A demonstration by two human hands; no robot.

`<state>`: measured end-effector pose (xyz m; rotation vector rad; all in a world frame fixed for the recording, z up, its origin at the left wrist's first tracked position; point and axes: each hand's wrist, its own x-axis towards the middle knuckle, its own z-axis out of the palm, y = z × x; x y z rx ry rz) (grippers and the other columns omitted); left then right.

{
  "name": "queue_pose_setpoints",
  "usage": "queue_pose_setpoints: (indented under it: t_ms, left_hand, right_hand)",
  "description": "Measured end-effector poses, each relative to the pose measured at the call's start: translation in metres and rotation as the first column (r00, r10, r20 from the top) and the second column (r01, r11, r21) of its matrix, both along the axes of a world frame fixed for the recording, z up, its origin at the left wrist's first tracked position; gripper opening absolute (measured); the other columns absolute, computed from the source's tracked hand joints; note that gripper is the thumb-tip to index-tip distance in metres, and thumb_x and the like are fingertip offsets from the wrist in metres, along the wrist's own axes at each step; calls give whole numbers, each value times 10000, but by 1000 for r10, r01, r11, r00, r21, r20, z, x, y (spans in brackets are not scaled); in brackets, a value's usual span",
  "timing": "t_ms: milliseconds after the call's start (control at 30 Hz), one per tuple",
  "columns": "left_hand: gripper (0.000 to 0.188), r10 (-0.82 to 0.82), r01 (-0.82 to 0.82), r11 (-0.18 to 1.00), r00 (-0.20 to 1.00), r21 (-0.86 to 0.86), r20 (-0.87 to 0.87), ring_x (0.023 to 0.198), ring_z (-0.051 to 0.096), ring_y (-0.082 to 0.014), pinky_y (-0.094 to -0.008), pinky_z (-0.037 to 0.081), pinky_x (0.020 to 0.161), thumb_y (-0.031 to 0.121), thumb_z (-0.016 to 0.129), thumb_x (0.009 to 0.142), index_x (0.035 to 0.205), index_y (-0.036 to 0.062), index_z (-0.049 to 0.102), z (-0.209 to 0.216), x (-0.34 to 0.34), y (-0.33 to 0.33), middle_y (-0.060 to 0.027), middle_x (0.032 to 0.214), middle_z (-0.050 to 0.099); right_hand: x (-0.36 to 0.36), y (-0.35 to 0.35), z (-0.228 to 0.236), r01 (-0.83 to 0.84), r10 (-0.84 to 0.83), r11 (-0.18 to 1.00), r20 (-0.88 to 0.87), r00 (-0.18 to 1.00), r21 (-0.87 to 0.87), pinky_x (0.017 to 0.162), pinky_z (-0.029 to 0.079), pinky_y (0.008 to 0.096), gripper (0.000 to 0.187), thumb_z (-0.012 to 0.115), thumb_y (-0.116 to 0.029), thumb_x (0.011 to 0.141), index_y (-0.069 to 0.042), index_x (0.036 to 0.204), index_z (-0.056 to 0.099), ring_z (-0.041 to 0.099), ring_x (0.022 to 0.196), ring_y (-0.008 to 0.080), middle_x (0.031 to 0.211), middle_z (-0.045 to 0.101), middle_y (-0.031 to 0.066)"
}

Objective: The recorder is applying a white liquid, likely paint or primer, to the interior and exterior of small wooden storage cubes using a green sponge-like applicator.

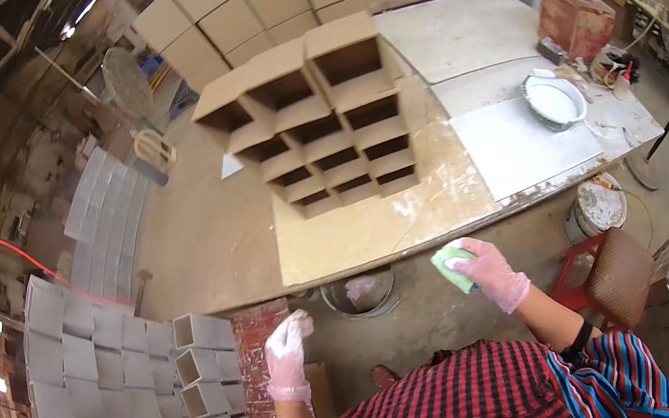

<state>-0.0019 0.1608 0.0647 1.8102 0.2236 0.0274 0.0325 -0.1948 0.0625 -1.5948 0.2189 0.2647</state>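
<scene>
My right hand (495, 275), in a thin pinkish glove, grips a green sponge (455, 264) with white smears on it, just off the table's front edge. My left hand (288, 357), gloved the same way, is held low beside a worn red surface, its fingers curled together; whatever they may hold is hidden. On the table (362, 254) stands a stack of open brown boxes (322, 126), their hollow fronts turned toward me. To the right of the stack, a white basin (554, 103) with white stuff inside sits on a pale board (515, 151).
Grey boxes (101, 365) are piled at the lower left, and more brown boxes (254, 2) rise behind the table. Below the table edge is a bucket (360, 292). A red stool (617, 270) and a white-smeared bucket (599, 206) stand at the right.
</scene>
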Motion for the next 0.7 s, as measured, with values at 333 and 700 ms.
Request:
queue_pose_setpoints:
  t_ms: [333,700]
  left_hand:
    - [255,-530,355,653,845,669,70,782,632,-223,-311,495,716,197,528,883,995,2,648,62,118,-128,-117,870,672]
    - [287,-513,539,754,840,376,-176,851,641,-181,-286,475,776,158,486,911,1118,-9,593,52,177,-152,-124,927,669]
  right_hand:
    - [-2,-79,185,-6,829,-6,-8,559,-1000,625,495,347,115,597,-141,702,-34,682,632,618,707,230,710,608,92]
    - [-6,-44,283,69,558,-688,-466,687,-722,633,404,279,226,661,-168,615,-84,754,504,491,727,160,760,479,10]
